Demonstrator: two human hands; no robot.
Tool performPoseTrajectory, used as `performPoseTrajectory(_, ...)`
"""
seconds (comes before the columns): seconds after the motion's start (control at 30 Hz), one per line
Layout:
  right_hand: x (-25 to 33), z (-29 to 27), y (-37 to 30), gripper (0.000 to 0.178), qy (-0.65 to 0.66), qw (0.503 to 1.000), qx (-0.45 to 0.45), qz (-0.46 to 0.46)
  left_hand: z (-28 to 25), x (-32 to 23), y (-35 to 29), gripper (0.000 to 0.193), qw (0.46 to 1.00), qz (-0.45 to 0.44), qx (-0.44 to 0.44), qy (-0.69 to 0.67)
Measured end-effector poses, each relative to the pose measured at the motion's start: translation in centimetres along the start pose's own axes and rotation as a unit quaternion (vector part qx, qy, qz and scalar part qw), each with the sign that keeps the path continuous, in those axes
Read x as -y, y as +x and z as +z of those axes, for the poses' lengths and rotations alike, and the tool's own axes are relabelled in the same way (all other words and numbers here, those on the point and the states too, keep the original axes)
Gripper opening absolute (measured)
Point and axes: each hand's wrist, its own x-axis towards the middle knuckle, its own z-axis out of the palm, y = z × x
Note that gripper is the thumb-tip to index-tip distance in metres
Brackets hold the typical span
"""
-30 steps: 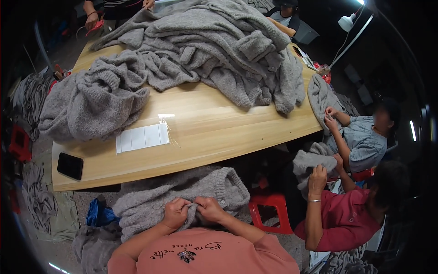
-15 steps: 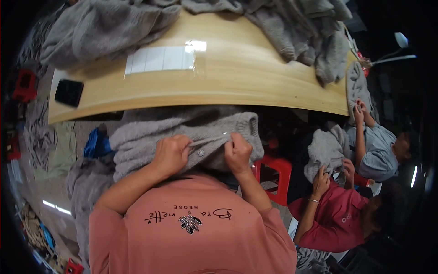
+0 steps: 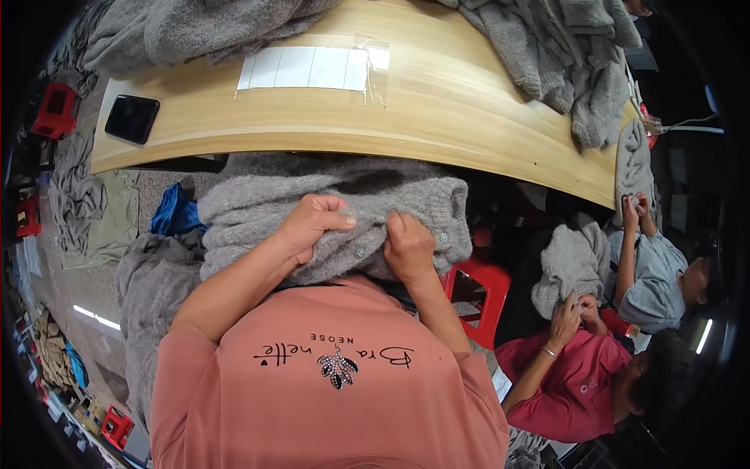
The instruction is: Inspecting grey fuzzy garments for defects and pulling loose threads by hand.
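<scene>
I see both my left hand [image 3: 312, 227] and right hand [image 3: 408, 246], fingers closed, pinching the grey cardigan [image 3: 336, 207] near the table [image 3: 469, 117].

Beneath the left hand [image 3: 310, 227] and right hand [image 3: 408, 246], the fingertips are disappearing into the grey knitted cardigan [image 3: 258, 215], so what they are pinching is staying hidden. Beyond the hands, the table edge [image 3: 312, 141] is covering the cardigan's far part. The picture's top edge is cutting off the grey knitwear heaps [image 3: 547, 55] above.
</scene>
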Motion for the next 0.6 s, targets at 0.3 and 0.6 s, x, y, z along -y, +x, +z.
performPoseTrajectory(0.3, 3.4, -1.5, 0.2, 0.022, 0.090, 0.964, -0.054, -0.245, -1.3, 0.7, 1.4, 0.004, 0.999, 0.021, -0.043, 0.020)
performPoseTrajectory(0.6, 2.9, -1.4, 1.3, 0.033, 0.211, 0.938, -0.082, -0.265, -1.0, 0.7, 1.7, 0.008, 0.970, 0.063, -0.012, 0.234)
